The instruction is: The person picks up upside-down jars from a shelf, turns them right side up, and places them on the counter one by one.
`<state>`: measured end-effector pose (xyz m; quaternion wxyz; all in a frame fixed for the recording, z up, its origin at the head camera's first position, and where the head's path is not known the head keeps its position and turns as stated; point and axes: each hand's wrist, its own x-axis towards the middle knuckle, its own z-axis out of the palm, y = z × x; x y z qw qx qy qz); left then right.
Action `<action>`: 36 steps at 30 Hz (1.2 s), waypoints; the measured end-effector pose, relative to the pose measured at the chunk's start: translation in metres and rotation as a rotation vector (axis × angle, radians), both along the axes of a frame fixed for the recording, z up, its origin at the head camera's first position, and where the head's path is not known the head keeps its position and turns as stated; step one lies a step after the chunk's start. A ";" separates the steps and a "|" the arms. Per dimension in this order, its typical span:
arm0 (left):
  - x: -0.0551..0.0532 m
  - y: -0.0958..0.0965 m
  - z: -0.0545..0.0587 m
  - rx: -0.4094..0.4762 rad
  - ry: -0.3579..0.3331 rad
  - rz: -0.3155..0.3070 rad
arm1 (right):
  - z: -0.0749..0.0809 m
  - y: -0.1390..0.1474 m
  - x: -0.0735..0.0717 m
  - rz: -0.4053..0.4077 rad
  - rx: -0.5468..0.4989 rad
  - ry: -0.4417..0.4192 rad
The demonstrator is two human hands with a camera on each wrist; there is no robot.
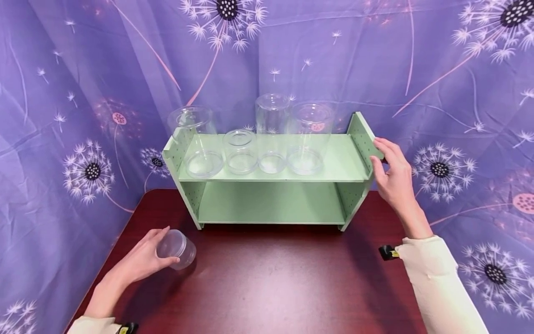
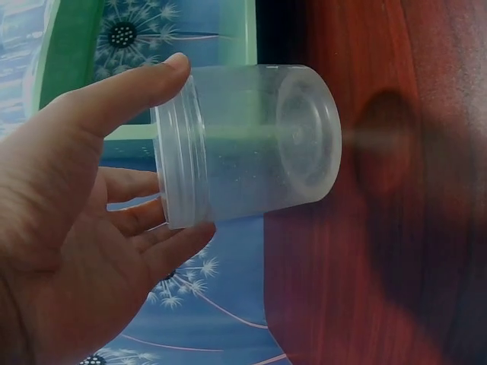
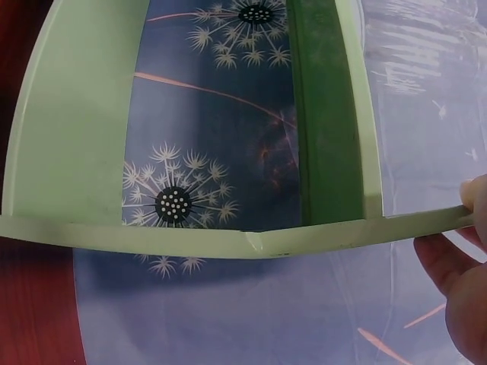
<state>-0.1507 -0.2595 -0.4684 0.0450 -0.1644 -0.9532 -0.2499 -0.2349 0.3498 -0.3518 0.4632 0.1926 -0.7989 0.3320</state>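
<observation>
Pinching a clear jar (image 1: 177, 250) in the left hand (image 1: 143, 257) at lower left of the frame, thumb and fingertips set wide around the rimmed end. Holding it tilted and apparently just off the table (image 1: 275, 283), judging by the shadow beyond its base. Gripping the side panel of the green shelf (image 1: 343, 155) with the right hand (image 1: 396, 181) at right of the frame, thumb and fingers close together across the upper edge. Showing in a row on the top board, upper middle of the frame: four clear containers (image 1: 272, 132), near one another. Could drop the jar through fingertips slipping on smooth plastic at one end only. Could also rock or topple the containers by tugging the shelf sideways, or by knocking the jar against its left side.
</observation>
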 end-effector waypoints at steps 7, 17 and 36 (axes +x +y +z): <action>-0.004 0.004 -0.008 -0.001 -0.017 0.002 | 0.001 -0.001 0.001 -0.006 0.014 -0.031; -0.009 0.010 -0.017 -0.013 -0.016 0.007 | 0.001 -0.003 -0.002 -0.001 -0.012 -0.012; -0.011 0.017 -0.031 -0.027 0.000 0.009 | -0.003 0.000 -0.001 -0.022 -0.010 -0.003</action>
